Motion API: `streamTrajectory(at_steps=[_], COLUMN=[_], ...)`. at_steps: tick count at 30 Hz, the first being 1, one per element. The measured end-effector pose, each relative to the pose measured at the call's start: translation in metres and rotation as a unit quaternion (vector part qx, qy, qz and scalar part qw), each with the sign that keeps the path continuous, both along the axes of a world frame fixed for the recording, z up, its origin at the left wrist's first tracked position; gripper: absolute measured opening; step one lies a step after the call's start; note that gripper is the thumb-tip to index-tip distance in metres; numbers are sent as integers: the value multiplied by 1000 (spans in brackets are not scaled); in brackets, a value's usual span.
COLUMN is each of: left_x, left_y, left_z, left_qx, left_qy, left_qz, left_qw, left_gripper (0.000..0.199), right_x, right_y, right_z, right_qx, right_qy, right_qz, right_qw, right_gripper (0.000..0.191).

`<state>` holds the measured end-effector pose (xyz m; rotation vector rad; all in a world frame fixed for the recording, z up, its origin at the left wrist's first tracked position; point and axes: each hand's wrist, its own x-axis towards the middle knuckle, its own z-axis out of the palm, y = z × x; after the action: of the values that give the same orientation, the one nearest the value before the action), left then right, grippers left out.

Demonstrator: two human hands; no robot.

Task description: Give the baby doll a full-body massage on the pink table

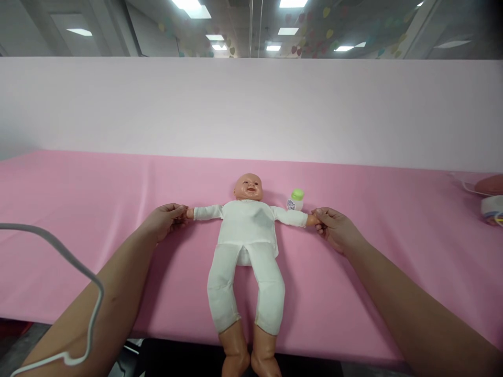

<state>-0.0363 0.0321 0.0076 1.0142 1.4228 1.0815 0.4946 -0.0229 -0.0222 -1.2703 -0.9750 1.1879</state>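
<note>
A baby doll [248, 222] in a white long-sleeved suit lies on its back, its head toward the wall and its bare feet over the near edge of the table. Both of its arms are stretched out sideways. My left hand [167, 220] pinches the doll's hand on the left side of the view. On the other side, my right hand [336, 228] has its fingers closed round the doll's other hand. Just behind the arm on the right stands a small bottle [296, 199] with a green cap, its lower part hidden by the sleeve.
A pink cover [118, 183] spreads over the table, backed by a white wall [251, 110] with glass above. At the far right edge lie a roll-shaped item [492, 209] and a partly cut-off brownish-pink object [489, 184]. A white cable [78, 264] crosses in front of my left forearm.
</note>
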Motion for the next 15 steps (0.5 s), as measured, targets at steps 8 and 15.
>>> streamTrajectory(at_steps=[8, 15], left_x=[2, 2], left_y=[5, -1], left_z=[-1, 3], left_qx=[-30, -32], left_qy=[-43, -45], left_qz=[50, 12], left_qw=[997, 998], left_gripper=[16, 24], right_x=[0, 5], right_y=[1, -2], right_z=[0, 3], right_qx=[-34, -31], right_qy=[-47, -9], right_qz=[-65, -22], right_qw=[996, 999], right_gripper=[33, 24])
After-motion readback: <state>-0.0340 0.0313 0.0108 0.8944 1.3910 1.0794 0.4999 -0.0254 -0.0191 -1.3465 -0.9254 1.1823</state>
